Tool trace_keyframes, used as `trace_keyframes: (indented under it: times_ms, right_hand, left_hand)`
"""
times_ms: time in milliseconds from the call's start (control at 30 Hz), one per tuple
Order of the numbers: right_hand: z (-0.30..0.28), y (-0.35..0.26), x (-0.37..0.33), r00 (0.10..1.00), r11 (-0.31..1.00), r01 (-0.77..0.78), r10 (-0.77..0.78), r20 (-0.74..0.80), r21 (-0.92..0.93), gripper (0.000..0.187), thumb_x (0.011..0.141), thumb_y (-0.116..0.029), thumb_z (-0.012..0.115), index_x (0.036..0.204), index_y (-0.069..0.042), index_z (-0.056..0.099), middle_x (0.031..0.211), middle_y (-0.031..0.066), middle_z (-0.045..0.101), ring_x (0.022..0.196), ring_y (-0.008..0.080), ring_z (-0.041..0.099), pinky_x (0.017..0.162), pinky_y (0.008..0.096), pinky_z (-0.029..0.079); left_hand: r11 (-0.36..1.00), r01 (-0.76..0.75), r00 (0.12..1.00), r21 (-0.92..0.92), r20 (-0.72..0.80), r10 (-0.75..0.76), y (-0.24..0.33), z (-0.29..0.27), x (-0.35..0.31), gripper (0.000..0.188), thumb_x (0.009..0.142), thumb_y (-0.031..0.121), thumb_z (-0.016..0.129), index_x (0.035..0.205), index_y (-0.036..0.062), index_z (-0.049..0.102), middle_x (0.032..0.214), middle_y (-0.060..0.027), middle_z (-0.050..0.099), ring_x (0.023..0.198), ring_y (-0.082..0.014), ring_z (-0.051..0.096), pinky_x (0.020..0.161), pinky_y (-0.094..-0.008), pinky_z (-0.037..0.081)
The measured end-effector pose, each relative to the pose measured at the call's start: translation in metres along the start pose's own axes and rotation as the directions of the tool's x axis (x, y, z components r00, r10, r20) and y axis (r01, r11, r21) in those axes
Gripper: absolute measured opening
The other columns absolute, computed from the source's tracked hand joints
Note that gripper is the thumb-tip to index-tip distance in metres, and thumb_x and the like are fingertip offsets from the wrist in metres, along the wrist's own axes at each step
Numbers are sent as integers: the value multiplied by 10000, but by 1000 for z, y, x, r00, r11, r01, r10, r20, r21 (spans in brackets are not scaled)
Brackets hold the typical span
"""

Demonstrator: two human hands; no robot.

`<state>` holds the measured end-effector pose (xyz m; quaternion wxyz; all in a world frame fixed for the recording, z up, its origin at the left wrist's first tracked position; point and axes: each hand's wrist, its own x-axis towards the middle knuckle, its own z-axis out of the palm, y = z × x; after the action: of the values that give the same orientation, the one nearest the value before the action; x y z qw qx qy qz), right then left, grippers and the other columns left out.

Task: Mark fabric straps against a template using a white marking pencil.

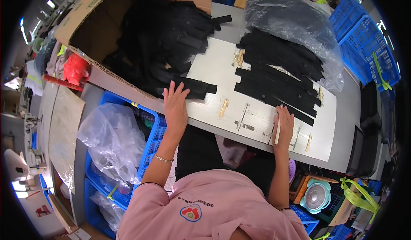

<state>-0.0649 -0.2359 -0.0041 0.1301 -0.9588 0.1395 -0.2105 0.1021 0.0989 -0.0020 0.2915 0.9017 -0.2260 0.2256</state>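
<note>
My left hand lies with its fingers stretched out, the fingertips on the near end of a heap of black fabric strips. That heap spills from an open cardboard box onto the white board. My right hand rests on the board with its fingers extended, the fingertips beside the lowest strip of a second group of black strips. These lie side by side in a slanting row on the right half of the board. What lies under either palm is hidden.
Clear plastic sheeting covers more dark strips at the far right. Blue crates stand beyond the table's right end. Left of my legs, another blue crate holds a plastic bag. A small turquoise fan sits below the table at right.
</note>
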Motion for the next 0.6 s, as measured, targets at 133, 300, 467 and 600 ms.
trace_keyframes:
  times_ms: [133, 300, 467, 600]
  right_hand:
    - [-1, -2, 1, 1000, 1000, -13, 13, -8, 7, 316, 1054, -159, 513, 1330, -48, 619, 1395, 157, 632, 1388, 342, 522, 1221, 509, 300]
    - [-6, -8, 1, 1000, 1000, -22, 22, -3, -6, 309, 1041, -124, 537, 1328, -46, 620, 1395, 159, 632, 1385, 337, 526, 1220, 504, 305]
    - [-10, -8, 0, 1000, 999, -29, 29, 9, -18, 316, 1039, -116, 539, 1338, -49, 614, 1407, 158, 624, 1394, 327, 518, 1222, 498, 303]
    - [-10, -7, 1, 1000, 1000, -10, 10, 12, -20, 327, 1034, -105, 544, 1350, -52, 606, 1427, 153, 612, 1404, 319, 508, 1222, 493, 300]
  left_hand:
    - [999, -35, 999, -25, -5, 34, -3, 19, 27, 316, 909, -76, 600, 1202, 17, 671, 1393, -183, 628, 1433, -378, 469, 1240, -517, 269]
    - [986, -64, 996, -156, 48, 73, 12, 21, 29, 355, 918, -72, 598, 1259, 17, 639, 1380, -193, 630, 1400, -381, 504, 1225, -511, 305]
    - [958, -131, 981, -255, 104, 162, 20, 13, 19, 363, 918, -72, 600, 1267, 18, 635, 1382, -195, 626, 1385, -372, 523, 1212, -500, 338]
    - [909, -195, 919, -368, 256, 301, 45, 30, 26, 424, 929, -66, 601, 1338, 45, 608, 1458, -168, 578, 1432, -361, 478, 1223, -491, 317]
